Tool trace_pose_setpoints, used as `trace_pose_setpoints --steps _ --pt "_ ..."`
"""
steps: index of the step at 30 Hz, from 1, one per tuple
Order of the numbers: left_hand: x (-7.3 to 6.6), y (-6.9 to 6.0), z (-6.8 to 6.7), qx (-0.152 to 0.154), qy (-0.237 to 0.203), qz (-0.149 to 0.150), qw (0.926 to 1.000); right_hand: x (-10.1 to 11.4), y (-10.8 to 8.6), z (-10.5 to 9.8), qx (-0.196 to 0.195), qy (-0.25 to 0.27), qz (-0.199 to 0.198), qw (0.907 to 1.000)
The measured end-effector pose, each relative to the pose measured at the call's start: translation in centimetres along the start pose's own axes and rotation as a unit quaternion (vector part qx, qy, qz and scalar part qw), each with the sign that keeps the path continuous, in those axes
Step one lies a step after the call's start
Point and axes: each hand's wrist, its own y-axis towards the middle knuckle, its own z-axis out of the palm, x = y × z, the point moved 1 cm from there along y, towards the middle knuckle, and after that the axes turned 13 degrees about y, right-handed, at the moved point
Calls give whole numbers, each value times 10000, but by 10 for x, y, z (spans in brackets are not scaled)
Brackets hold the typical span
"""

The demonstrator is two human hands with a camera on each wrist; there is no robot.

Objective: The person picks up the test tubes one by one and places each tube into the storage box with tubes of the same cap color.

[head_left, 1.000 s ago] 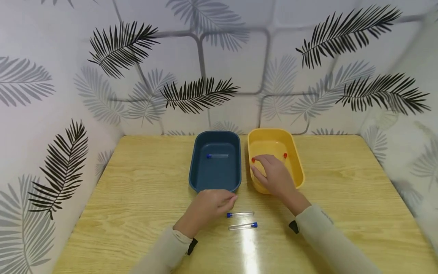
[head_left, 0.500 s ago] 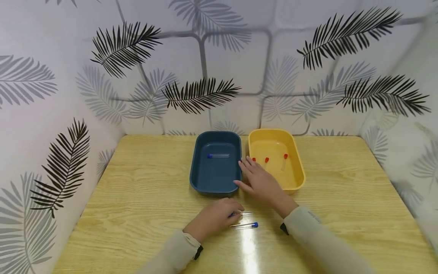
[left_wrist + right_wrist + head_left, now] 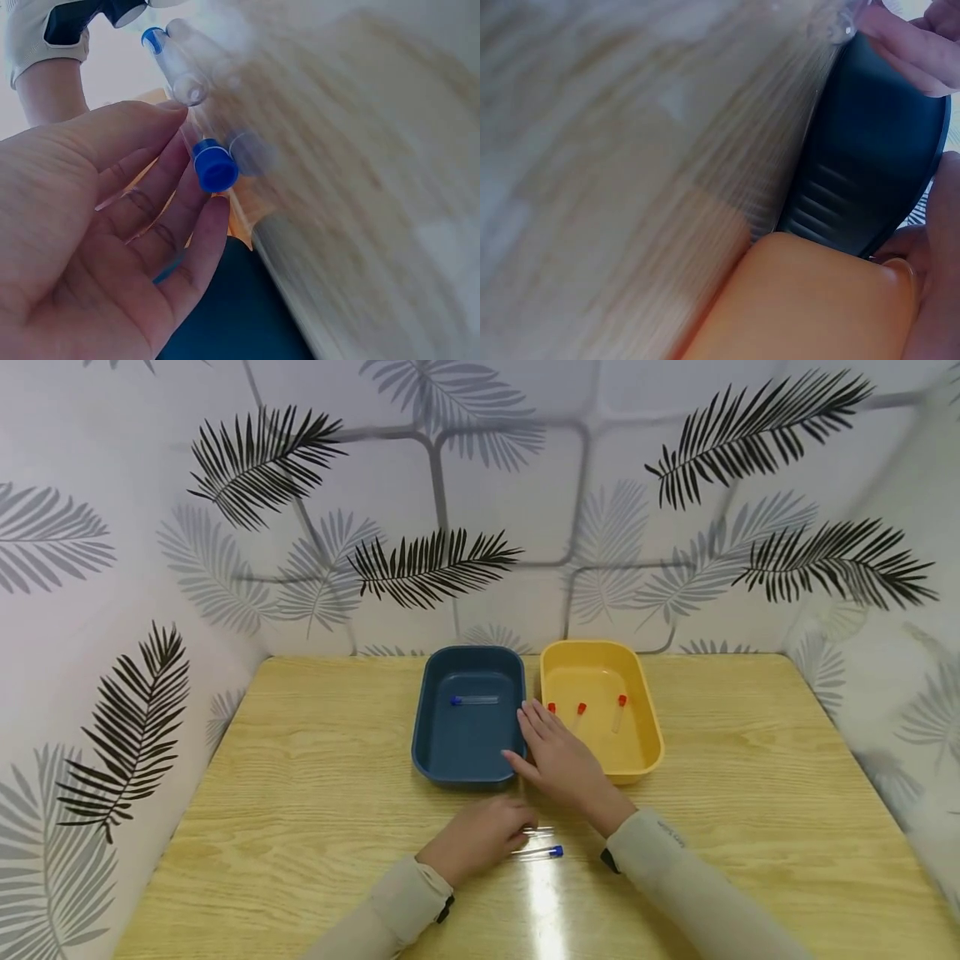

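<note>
My left hand (image 3: 480, 835) is low over the table, its thumb and fingers pinching a clear test tube (image 3: 216, 169) near its blue cap. That cap is hidden under the hand in the head view. Close in front lies a second blue-capped test tube (image 3: 536, 853) on the wood. My right hand (image 3: 562, 764) reaches across the gap between two bins, fingers straight, touching the right rim of the dark blue bin (image 3: 429, 760). One blue-capped tube (image 3: 476, 700) lies inside that bin. The yellow bin (image 3: 654, 739) holds three red-capped tubes (image 3: 621, 714), partly hidden by the right hand.
Both bins stand side by side towards the back of the wooden table (image 3: 300, 777). Behind the table rises a wall (image 3: 510, 602) with a leaf pattern. A bright light reflection (image 3: 547, 918) runs down the table's front middle.
My right hand has left the yellow bin, where another red-capped tube now shows, and moved left to the blue bin's rim. My left hand has come down and right onto a blue-capped test tube.
</note>
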Motion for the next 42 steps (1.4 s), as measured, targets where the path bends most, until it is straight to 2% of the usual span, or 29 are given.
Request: trace_pose_setpoints --steps 8,12,18,25,30,34,38,42 --pt "2 2 0 227 -191 -107 9995 0 0 -1 51 89 30 9999" --pt "3 5 -2 469 -420 -257 9977 -1 -1 -3 -24 118 76 9999" --pt "3 9 0 799 -467 -390 9949 -1 -2 -4 8 140 88 9999" --pt "4 7 -1 678 -460 -408 9958 -2 -3 -5 -55 27 -3 10000" --pt "6 5 1 703 -453 -405 9957 -2 -3 -3 -25 33 -40 10000" --pt "8 3 1 652 -529 -327 9959 0 -2 -2 -25 69 -18 10000" --pt "13 0 1 533 -912 -213 9942 0 -2 -1 -65 82 -7 9999" --pt "18 -5 -4 352 -1401 -179 9893 -1 -2 0 -59 53 -82 9999"
